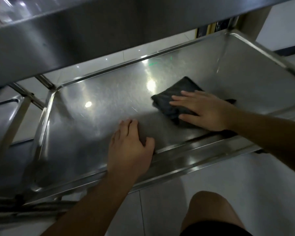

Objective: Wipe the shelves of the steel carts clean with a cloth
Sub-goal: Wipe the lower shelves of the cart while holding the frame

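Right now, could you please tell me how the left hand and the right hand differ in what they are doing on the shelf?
The right hand lies flat with straight fingers on the dark cloth, pressing it to the shelf; the left hand holds nothing and rests over the shelf's near rim with its fingers bent. The right hand is further in and to the right; the left hand sits at the front edge. Both are bare and reach into the same shelf.
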Motion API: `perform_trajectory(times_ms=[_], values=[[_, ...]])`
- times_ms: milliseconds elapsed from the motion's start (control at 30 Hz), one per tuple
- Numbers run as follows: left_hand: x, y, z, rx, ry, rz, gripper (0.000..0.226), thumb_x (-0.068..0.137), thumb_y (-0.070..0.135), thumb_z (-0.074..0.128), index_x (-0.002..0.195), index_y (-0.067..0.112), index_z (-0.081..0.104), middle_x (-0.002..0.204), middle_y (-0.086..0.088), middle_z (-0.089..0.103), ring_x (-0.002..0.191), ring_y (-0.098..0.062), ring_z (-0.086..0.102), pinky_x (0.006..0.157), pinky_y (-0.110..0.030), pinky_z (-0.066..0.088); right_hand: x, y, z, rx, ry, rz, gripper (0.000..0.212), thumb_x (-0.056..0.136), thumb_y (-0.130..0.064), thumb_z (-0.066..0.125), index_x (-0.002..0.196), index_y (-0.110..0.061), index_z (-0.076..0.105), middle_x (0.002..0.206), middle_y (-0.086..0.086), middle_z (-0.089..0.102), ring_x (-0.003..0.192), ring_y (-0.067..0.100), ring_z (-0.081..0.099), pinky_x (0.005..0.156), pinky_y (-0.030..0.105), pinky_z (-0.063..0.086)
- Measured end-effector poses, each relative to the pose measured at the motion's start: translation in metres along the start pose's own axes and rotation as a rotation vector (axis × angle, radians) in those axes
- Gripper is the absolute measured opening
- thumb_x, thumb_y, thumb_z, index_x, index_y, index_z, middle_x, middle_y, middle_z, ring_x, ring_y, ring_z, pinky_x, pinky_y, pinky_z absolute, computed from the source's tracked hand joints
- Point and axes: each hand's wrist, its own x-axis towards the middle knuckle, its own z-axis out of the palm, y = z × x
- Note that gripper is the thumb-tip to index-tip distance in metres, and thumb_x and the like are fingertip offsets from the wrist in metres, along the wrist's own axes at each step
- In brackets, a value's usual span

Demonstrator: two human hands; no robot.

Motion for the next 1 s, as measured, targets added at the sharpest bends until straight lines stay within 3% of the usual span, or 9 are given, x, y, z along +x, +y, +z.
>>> perform_trajectory(times_ms=[100,200,300,400,533,633,733,867,1000], values=[[-0.001,0.002,0.000,-0.009,-0.003,-0.006,0.079,0.093,0.060,0.031,0.164,0.024,0.029,0.172,0.002,0.026,0.160,-0.018,0.016,0.127,-0.038,0.015,-0.024,0.071,-0.012,0.023,0.014,0.287,0.080,0.085,-0.091,0.007,0.156,-0.056,0.018,0.169,-0.019,0.017,0.158,0.015,0.013,0.125,0.043,0.009],[-0.001,0.004,-0.001,-0.031,-0.012,-0.008,0.079,0.094,0.059,0.031,0.165,0.023,0.028,0.173,0.001,0.024,0.161,-0.019,0.014,0.129,-0.039,0.012,0.001,0.126,-0.015,0.002,0.098,0.648,0.082,0.090,-0.082,0.015,0.160,-0.040,0.021,0.171,-0.006,0.020,0.157,0.028,0.017,0.124,0.057,0.013],[-0.001,0.003,-0.001,-0.041,-0.012,-0.005,0.076,0.095,0.058,0.034,0.164,0.025,0.028,0.173,0.002,0.024,0.161,-0.018,0.013,0.131,-0.040,0.011,0.059,0.127,-0.012,0.066,0.121,0.894,0.082,0.092,-0.077,0.016,0.161,-0.034,0.015,0.172,-0.003,0.014,0.159,0.030,0.008,0.125,0.059,0.007],[0.002,0.001,0.001,-0.036,-0.010,-0.001,0.071,0.097,0.056,0.038,0.160,0.024,0.033,0.170,0.002,0.029,0.159,-0.019,0.017,0.131,-0.042,0.015,0.123,0.072,-0.012,0.106,0.072,0.782,0.082,0.093,-0.073,0.014,0.164,-0.031,0.013,0.173,-0.004,0.008,0.159,0.031,0.003,0.125,0.058,0.003],[0.000,0.003,-0.002,-0.007,0.000,-0.006,0.067,0.095,0.054,0.043,0.154,0.021,0.041,0.163,-0.002,0.039,0.154,-0.023,0.028,0.128,-0.045,0.023,0.170,-0.035,0.004,0.033,-0.019,0.347,0.071,0.099,-0.067,0.019,0.163,-0.038,0.017,0.172,-0.012,0.010,0.159,0.024,0.006,0.126,0.052,0.005],[0.000,0.005,-0.004,0.001,-0.003,-0.015,0.068,0.096,0.052,0.045,0.155,0.020,0.040,0.162,-0.005,0.040,0.152,-0.024,0.032,0.126,-0.045,0.026,0.141,-0.075,0.011,0.062,-0.053,0.095,0.065,0.102,-0.064,0.020,0.162,-0.039,0.023,0.170,-0.016,0.017,0.159,0.017,0.010,0.126,0.046,0.007],[-0.002,0.005,-0.005,-0.009,0.009,-0.009,0.064,0.097,0.048,0.044,0.153,0.018,0.043,0.157,-0.007,0.044,0.148,-0.027,0.037,0.123,-0.048,0.030,0.076,-0.075,0.011,0.101,-0.048,-0.002,0.069,0.098,-0.072,0.014,0.160,-0.045,0.023,0.169,-0.023,0.015,0.157,0.005,0.005,0.124,0.034,0.002],[-0.003,0.006,-0.005,0.007,0.021,-0.012,0.065,0.097,0.046,0.045,0.154,0.015,0.044,0.161,-0.009,0.042,0.153,-0.029,0.032,0.127,-0.046,0.025,-0.017,-0.025,-0.005,0.086,-0.097,0.067,0.072,0.095,-0.079,0.014,0.160,-0.050,0.018,0.166,-0.029,0.005,0.153,-0.004,-0.006,0.124,0.030,-0.005],[-0.001,0.006,-0.006,0.021,-0.012,-0.013,0.064,0.097,0.046,0.044,0.154,0.016,0.042,0.161,-0.010,0.041,0.152,-0.031,0.033,0.126,-0.049,0.027,-0.088,0.067,-0.022,0.049,-0.069,0.456,0.060,0.101,-0.071,0.022,0.157,-0.052,0.015,0.171,-0.017,0.006,0.157,0.010,0.000,0.125,0.038,-0.003]])
